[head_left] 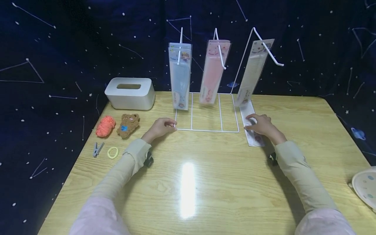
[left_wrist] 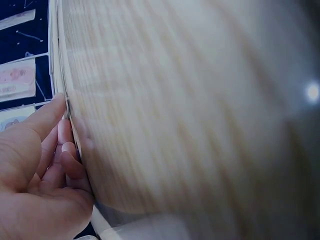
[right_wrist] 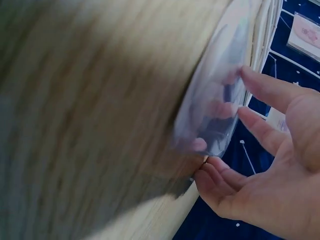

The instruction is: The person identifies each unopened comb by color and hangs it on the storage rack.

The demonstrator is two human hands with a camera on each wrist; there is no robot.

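Observation:
A white wire display rack [head_left: 205,130] stands on the table, its three hooks carrying packaged combs: blue ones [head_left: 180,78], pink ones [head_left: 215,71] and a cream one [head_left: 255,70]. My left hand [head_left: 160,128] pinches the rack's front left corner between thumb and fingers. To the right of the rack, another packaged comb [head_left: 254,138] in a pale clear-fronted sleeve lies flat on the table. My right hand [head_left: 262,124] rests over it with thumb and index finger apart, fingertips touching the glossy sleeve [right_wrist: 215,115]. The hand hides part of this package.
On the left are a white tissue box [head_left: 130,94], coral yarn [head_left: 105,126], a brown bear toy [head_left: 128,125], a grey clip [head_left: 98,149] and a yellow hair tie [head_left: 113,152]. A pale round-edged object [head_left: 365,186] sits at the right edge. A dark star-patterned cloth [head_left: 73,49] hangs behind.

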